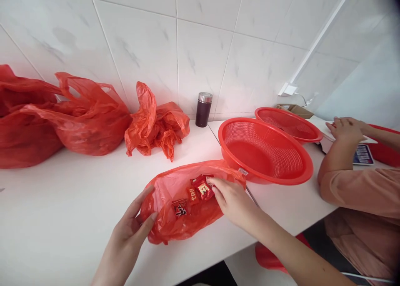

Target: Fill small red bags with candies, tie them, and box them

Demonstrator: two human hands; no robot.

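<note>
A red plastic bag (175, 227) lies open on the white counter in front of me. Inside it are a few red wrapped candies (200, 190). My left hand (134, 227) rests at the bag's left edge, thumb and fingers pinching the plastic. My right hand (229, 198) reaches into the bag's mouth from the right, its fingertips closed on one of the candies. A red perforated basket (265, 152) stands just right of the bag, touching it.
Large red bags (62, 119) and a crumpled one (156, 127) lie along the tiled wall. A dark flask (203, 109) stands behind. A second red basket (289, 123) sits farther right. Another person's arm (343, 152) rests on the counter at right.
</note>
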